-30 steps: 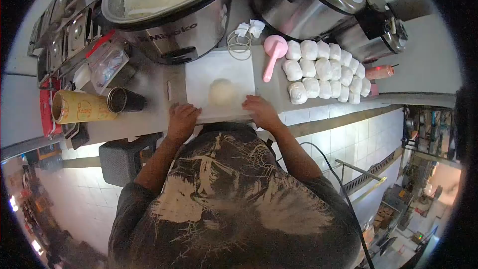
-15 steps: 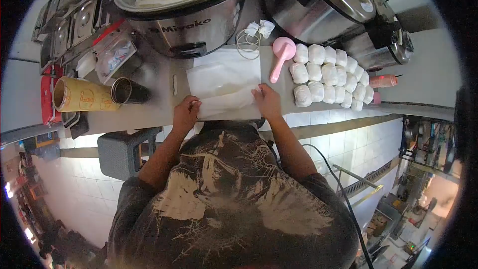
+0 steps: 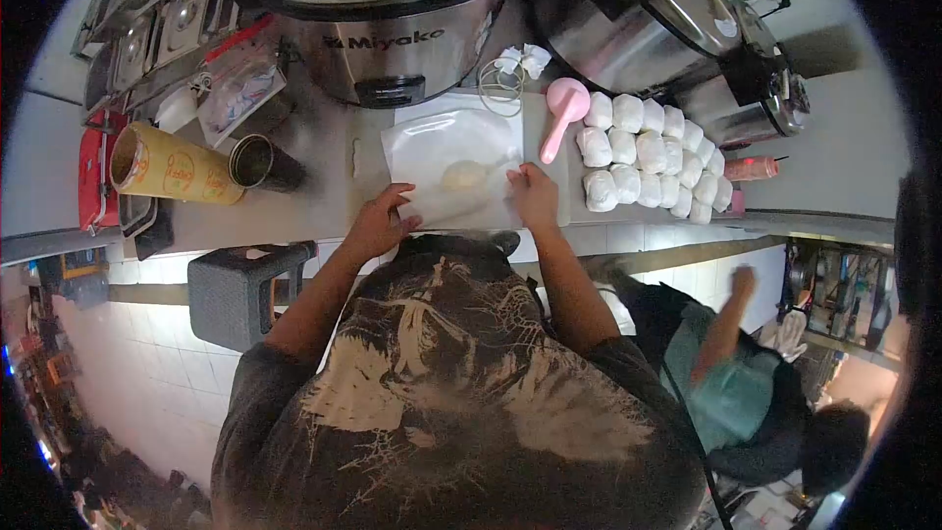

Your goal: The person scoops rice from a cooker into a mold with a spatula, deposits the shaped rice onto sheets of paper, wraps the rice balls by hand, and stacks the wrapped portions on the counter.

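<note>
A sheet of white wrapping paper (image 3: 417, 147) lies on the counter in front of me, on top of more white paper. A pale, rounded lump of what looks like rice (image 3: 464, 175) rests on it, partly veiled by the paper. My left hand (image 3: 383, 218) is at the sheet's lower left corner, thumb and fingers apart. At the right edge my right hand (image 3: 535, 194) pinches the paper between thumb and fingers. Several white paper-wrapped bundles (image 3: 650, 152) sit in rows to the right, and a pink scoop (image 3: 564, 113) lies between them and the sheet.
An open Miyako rice cooker (image 3: 392, 54) full of rice stands behind the paper. More steel cookers (image 3: 628, 39) are at the back right. On the left are a yellow paper roll (image 3: 172, 167), a dark cup (image 3: 265, 165) and a plastic tray (image 3: 240, 103). Another person (image 3: 721, 383) is behind me, right.
The folded front flap of the paper has come back, showing the pale lump. My left hand has loosened its fingers from the edge. Another person has appeared at the lower right.
</note>
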The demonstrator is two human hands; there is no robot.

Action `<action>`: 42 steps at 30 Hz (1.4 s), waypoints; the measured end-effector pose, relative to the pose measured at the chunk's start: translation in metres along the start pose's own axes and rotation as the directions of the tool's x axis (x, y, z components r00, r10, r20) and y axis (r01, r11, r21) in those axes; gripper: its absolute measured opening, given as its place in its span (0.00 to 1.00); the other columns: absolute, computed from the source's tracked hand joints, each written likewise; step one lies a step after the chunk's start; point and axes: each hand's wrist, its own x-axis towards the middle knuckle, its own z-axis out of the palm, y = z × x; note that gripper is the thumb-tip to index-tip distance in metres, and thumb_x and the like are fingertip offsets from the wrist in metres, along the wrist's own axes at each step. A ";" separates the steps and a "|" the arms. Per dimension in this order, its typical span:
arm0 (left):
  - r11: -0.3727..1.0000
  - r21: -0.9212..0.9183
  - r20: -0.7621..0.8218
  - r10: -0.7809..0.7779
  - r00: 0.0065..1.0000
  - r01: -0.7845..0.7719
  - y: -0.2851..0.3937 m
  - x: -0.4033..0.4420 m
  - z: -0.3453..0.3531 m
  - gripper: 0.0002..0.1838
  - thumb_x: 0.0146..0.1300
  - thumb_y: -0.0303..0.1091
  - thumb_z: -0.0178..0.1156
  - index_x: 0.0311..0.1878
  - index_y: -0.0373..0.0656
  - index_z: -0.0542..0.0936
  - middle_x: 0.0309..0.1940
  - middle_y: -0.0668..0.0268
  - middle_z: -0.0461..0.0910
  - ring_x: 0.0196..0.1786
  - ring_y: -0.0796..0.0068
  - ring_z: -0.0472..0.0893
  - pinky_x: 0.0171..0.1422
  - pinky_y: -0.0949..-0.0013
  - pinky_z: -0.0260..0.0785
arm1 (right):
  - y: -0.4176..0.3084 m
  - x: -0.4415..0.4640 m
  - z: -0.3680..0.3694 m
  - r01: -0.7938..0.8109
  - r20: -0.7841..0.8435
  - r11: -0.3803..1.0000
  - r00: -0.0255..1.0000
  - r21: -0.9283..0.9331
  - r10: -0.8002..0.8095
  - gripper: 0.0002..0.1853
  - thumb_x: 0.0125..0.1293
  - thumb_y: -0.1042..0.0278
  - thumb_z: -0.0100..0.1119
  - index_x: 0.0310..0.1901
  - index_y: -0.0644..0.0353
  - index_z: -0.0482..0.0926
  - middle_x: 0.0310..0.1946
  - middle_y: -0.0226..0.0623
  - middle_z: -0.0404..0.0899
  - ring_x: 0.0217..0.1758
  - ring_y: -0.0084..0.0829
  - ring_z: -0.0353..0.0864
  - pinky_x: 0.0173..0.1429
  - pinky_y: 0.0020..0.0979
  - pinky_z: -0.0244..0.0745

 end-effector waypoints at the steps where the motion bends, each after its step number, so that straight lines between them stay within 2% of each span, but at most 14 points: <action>1: 0.998 -0.044 -0.074 0.029 0.997 -0.033 -0.003 0.002 0.002 0.21 0.65 0.35 0.66 0.59 0.45 0.76 0.37 0.54 0.84 0.40 0.66 0.83 0.49 0.61 0.75 | 0.000 0.001 0.000 0.023 -0.019 0.999 1.000 0.025 -0.023 0.11 0.64 0.64 0.66 0.35 0.63 0.78 0.21 0.47 0.76 0.22 0.42 0.77 0.32 0.39 0.72; 6: 0.992 -0.124 -0.081 -0.040 0.996 0.030 -0.025 0.013 0.014 0.12 0.67 0.38 0.64 0.45 0.39 0.83 0.37 0.57 0.85 0.39 0.68 0.84 0.49 0.63 0.76 | 0.005 0.000 0.003 0.036 -0.079 0.998 0.996 0.059 -0.031 0.08 0.64 0.66 0.65 0.36 0.63 0.80 0.22 0.46 0.77 0.25 0.46 0.79 0.33 0.42 0.73; 9: 0.990 -0.120 -0.130 -0.095 0.987 0.080 -0.027 0.018 0.016 0.12 0.66 0.37 0.64 0.44 0.37 0.83 0.36 0.59 0.85 0.39 0.69 0.83 0.48 0.64 0.75 | 0.021 -0.009 0.017 0.116 -0.132 0.993 0.984 -0.017 -0.117 0.08 0.63 0.69 0.64 0.41 0.63 0.81 0.34 0.48 0.81 0.38 0.48 0.82 0.42 0.44 0.74; 11: 0.983 -0.140 -0.118 -0.139 0.983 0.123 -0.027 0.018 0.014 0.12 0.66 0.36 0.64 0.45 0.36 0.82 0.36 0.60 0.84 0.38 0.69 0.82 0.48 0.64 0.75 | 0.005 -0.027 0.012 0.215 -0.299 0.933 0.905 -0.290 -0.302 0.12 0.62 0.71 0.62 0.46 0.64 0.79 0.50 0.50 0.79 0.53 0.51 0.77 0.54 0.50 0.71; 13: 0.995 -0.035 -0.141 -0.099 0.985 0.095 -0.020 0.019 0.011 0.14 0.65 0.38 0.64 0.46 0.38 0.82 0.36 0.58 0.84 0.39 0.67 0.83 0.48 0.64 0.75 | 0.016 -0.050 0.017 0.425 0.141 0.823 0.905 -0.378 -0.402 0.17 0.63 0.71 0.60 0.53 0.63 0.77 0.59 0.50 0.75 0.62 0.54 0.71 0.65 0.55 0.64; 16: 0.996 0.024 -0.243 -0.082 0.967 0.091 -0.012 0.027 0.009 0.14 0.66 0.38 0.61 0.47 0.37 0.81 0.35 0.55 0.85 0.40 0.57 0.84 0.49 0.58 0.75 | -0.019 -0.066 0.018 0.638 0.174 0.756 0.769 -0.146 -0.616 0.21 0.61 0.67 0.61 0.56 0.63 0.77 0.60 0.49 0.75 0.63 0.52 0.72 0.66 0.51 0.64; 20: 0.971 0.211 -0.386 -0.027 0.922 0.117 -0.006 0.084 -0.007 0.14 0.66 0.37 0.59 0.51 0.41 0.80 0.41 0.56 0.83 0.47 0.51 0.81 0.52 0.51 0.73 | -0.034 -0.067 0.023 0.598 0.163 0.748 0.800 -0.286 -0.577 0.23 0.61 0.67 0.61 0.58 0.63 0.76 0.61 0.47 0.74 0.64 0.52 0.72 0.69 0.51 0.63; 22: 0.803 0.568 -0.565 0.220 0.796 0.182 -0.007 0.106 -0.005 0.12 0.65 0.35 0.58 0.50 0.44 0.81 0.48 0.58 0.78 0.55 0.50 0.76 0.57 0.47 0.68 | -0.035 -0.066 0.020 0.563 0.203 0.783 0.826 -0.265 -0.526 0.23 0.62 0.66 0.61 0.59 0.62 0.75 0.62 0.45 0.74 0.65 0.50 0.71 0.71 0.51 0.62; 29: 0.806 0.572 -0.559 0.247 0.791 0.153 -0.004 0.105 0.002 0.11 0.62 0.32 0.60 0.47 0.43 0.81 0.51 0.60 0.76 0.58 0.52 0.73 0.62 0.48 0.63 | -0.037 -0.058 0.008 0.596 0.206 0.768 0.803 -0.236 -0.560 0.25 0.61 0.67 0.63 0.61 0.59 0.75 0.62 0.47 0.73 0.66 0.49 0.70 0.69 0.51 0.62; 31: 0.906 0.404 -0.465 0.325 0.823 -0.129 0.008 0.094 -0.003 0.11 0.58 0.29 0.62 0.45 0.45 0.82 0.48 0.60 0.78 0.54 0.54 0.77 0.61 0.50 0.64 | -0.038 -0.048 0.005 0.526 0.121 0.842 0.849 -0.122 -0.514 0.28 0.63 0.67 0.62 0.66 0.57 0.70 0.65 0.42 0.70 0.71 0.47 0.65 0.75 0.55 0.55; 35: 0.790 0.493 -0.294 0.545 0.785 -0.364 0.038 0.048 -0.006 0.09 0.56 0.26 0.64 0.41 0.45 0.82 0.43 0.60 0.81 0.50 0.55 0.79 0.59 0.52 0.67 | -0.069 -0.007 -0.013 0.531 0.034 0.834 0.846 -0.147 -0.533 0.29 0.58 0.69 0.64 0.64 0.55 0.73 0.65 0.41 0.69 0.71 0.48 0.65 0.75 0.55 0.55; 38: 0.795 0.481 -0.253 0.530 0.809 -0.371 0.037 0.033 0.003 0.09 0.55 0.25 0.64 0.40 0.43 0.82 0.40 0.59 0.82 0.48 0.55 0.80 0.56 0.54 0.70 | -0.096 0.036 -0.033 0.754 0.203 0.598 0.652 -0.271 -0.731 0.26 0.58 0.71 0.62 0.61 0.51 0.77 0.63 0.37 0.73 0.68 0.44 0.70 0.76 0.53 0.56; 40: 0.827 0.462 -0.282 0.480 0.831 -0.321 0.023 0.027 0.008 0.09 0.54 0.24 0.64 0.39 0.43 0.82 0.40 0.59 0.81 0.48 0.55 0.80 0.55 0.54 0.71 | -0.104 0.056 -0.042 0.783 0.809 0.415 0.565 -0.464 -0.161 0.27 0.64 0.71 0.54 0.67 0.45 0.73 0.64 0.34 0.73 0.71 0.39 0.68 0.78 0.53 0.54; 42: 0.797 0.531 -0.275 0.484 0.831 -0.289 0.017 0.016 0.007 0.09 0.53 0.23 0.64 0.39 0.44 0.83 0.39 0.59 0.81 0.47 0.55 0.80 0.54 0.54 0.72 | -0.077 0.057 -0.042 0.809 0.799 0.409 0.545 -0.422 -0.255 0.28 0.66 0.71 0.50 0.68 0.45 0.71 0.66 0.32 0.72 0.72 0.37 0.67 0.79 0.52 0.53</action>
